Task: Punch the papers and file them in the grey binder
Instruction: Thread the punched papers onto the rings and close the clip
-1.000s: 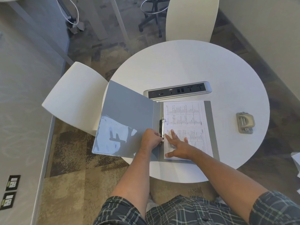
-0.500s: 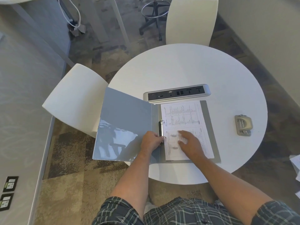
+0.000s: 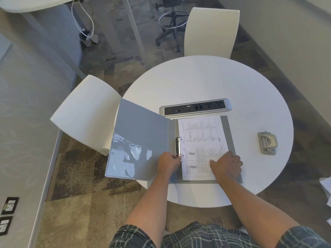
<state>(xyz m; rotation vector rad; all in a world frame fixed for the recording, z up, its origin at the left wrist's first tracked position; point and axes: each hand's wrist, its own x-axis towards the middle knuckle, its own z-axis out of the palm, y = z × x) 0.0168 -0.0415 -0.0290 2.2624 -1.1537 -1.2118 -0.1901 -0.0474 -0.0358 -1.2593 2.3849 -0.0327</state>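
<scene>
Fingers (image 3: 176,157) on ring (papers (image 3: 200,140) beside)

No text can be read anywhere. The sheet of paper (image 3: 202,138) lying in the grey binder (image 3: 143,140), just beside the left hand's grip and under the right hand, carries printed tables and rows of small type, all too fine and blurred to make out.

- Round white table (image 3: 206,83) with a power strip (image 3: 195,107) set in its top.
- Two white chairs (image 3: 211,31) (image 3: 84,113) beside it.
- Patterned carpet (image 3: 86,176).
- Stool (image 3: 172,24) beyond.
- Wall sockets (image 3: 7,215), lower left.
</scene>
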